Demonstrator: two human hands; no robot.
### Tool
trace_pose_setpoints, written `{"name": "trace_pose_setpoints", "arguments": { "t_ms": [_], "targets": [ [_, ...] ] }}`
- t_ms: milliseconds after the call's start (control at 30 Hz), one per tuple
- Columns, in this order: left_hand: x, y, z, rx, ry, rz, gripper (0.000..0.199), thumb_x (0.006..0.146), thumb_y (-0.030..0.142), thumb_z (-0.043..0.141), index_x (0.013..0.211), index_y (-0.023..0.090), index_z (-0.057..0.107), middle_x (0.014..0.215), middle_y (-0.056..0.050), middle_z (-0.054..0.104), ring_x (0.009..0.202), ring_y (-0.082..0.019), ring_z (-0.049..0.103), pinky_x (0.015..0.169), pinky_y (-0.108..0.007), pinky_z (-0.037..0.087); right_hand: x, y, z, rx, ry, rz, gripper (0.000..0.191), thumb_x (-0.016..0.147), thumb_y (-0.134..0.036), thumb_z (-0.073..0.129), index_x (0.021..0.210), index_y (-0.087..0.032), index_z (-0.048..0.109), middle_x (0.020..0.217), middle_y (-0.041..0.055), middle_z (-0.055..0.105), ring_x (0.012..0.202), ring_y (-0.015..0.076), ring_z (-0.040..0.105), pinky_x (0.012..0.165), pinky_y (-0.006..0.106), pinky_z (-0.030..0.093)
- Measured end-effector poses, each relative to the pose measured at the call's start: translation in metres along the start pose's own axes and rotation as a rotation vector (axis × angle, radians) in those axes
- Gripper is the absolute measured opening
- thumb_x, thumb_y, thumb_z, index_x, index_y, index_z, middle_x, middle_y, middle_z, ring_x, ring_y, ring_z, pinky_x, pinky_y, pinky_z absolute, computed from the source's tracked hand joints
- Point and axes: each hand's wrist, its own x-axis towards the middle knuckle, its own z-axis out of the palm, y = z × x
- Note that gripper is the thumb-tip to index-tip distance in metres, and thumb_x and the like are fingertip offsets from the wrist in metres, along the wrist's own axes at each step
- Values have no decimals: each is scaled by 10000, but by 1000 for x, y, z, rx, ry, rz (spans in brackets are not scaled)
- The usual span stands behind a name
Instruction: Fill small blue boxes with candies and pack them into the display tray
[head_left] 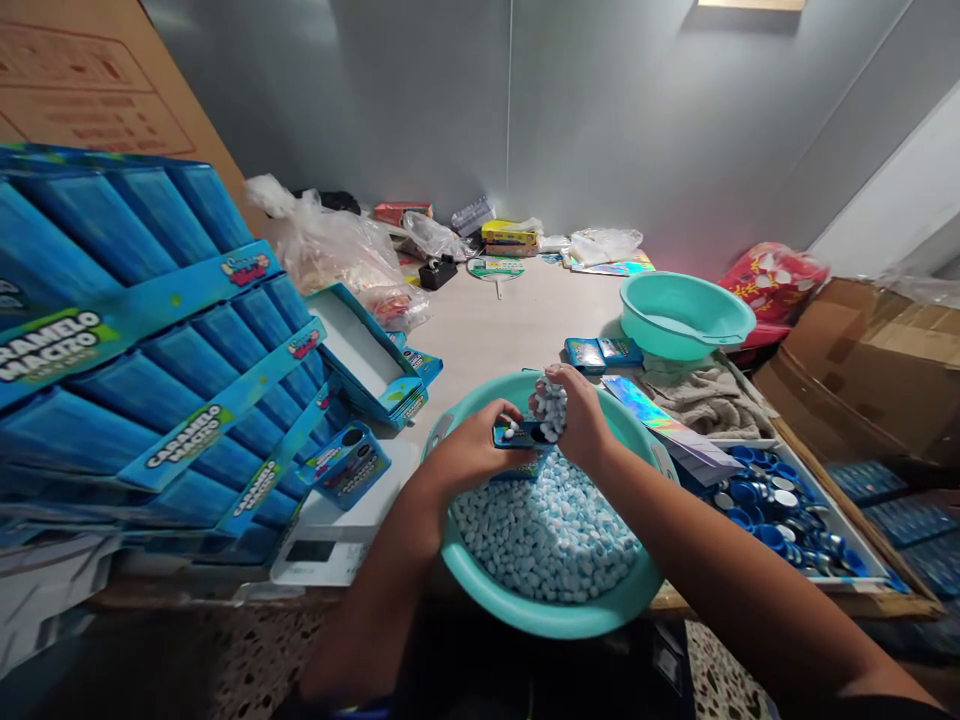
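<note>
My left hand (474, 440) grips a small blue candy box (516, 437) with its opening turned up, above a turquoise basin (551, 622). Cupped against the box, my right hand (579, 412) is closed around a handful of white and pale blue candies (551, 405). A few candies lie at the mouth of the box; how full it is inside is hidden. Loose candies (555, 530) of the same kind fill much of the basin beneath both hands.
Stacked display trays of blue boxes (187, 440) rise at left, beside a white scale (319, 562) bearing one blue box (349, 465). An open blue carton (364, 350) lies behind. At right are another basin (686, 315), a grey cloth (701, 400) and a tray of blue caps (780, 510).
</note>
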Motion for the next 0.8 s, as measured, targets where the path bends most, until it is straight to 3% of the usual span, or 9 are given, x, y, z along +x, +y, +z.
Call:
{"name": "trace_pose_setpoints", "arguments": {
  "t_ms": [167, 233, 433, 567, 700, 800],
  "targets": [
    [-5, 7, -1, 48, 51, -39, 478, 633, 438, 860, 989, 261, 595, 858, 5, 676, 754, -226, 607, 650, -323, 407, -2, 0, -3, -13, -12, 17, 334, 623, -370, 752, 746, -235, 473, 646, -59, 533, 599, 132, 558, 543, 253, 415],
    [-5, 8, 0, 99, 44, -57, 464, 663, 449, 841, 976, 256, 558, 827, 20, 651, 735, -210, 588, 635, -310, 388, -3, -1, -3, -11, -22, 28, 337, 630, -383, 747, 757, -239, 470, 639, -59, 526, 623, 145, 574, 568, 263, 433],
    [-4, 4, 2, 116, 5, -64, 449, 747, 482, 790, 1024, 251, 523, 948, -13, 662, 859, -243, 618, 734, -341, 447, -4, -4, -3, -15, -59, 32, 355, 644, -417, 733, 679, -232, 432, 650, -30, 520, 679, 161, 573, 595, 276, 438],
    [-6, 4, -1, 85, -77, -11, 445, 813, 423, 719, 1166, 254, 507, 1196, -75, 646, 1076, -290, 627, 912, -400, 490, -7, -4, -3, -75, -109, -24, 380, 663, -437, 746, 612, -215, 441, 689, -17, 527, 678, 147, 550, 592, 269, 430],
    [-8, 3, -3, 30, -180, 72, 548, 804, 281, 633, 1313, 275, 431, 1438, -94, 527, 1351, -317, 501, 1133, -461, 394, -7, -3, -4, -141, -150, -117, 308, 702, -419, 722, 611, -213, 511, 680, -15, 539, 678, 144, 540, 624, 275, 444],
    [-7, 0, -3, 44, -163, 51, 499, 783, 249, 584, 1261, 283, 447, 1408, -75, 522, 1336, -310, 499, 1124, -468, 392, -6, -2, -5, -210, -164, -171, 248, 736, -408, 694, 644, -215, 569, 673, -14, 545, 656, 142, 542, 634, 286, 452]
  ]
}}
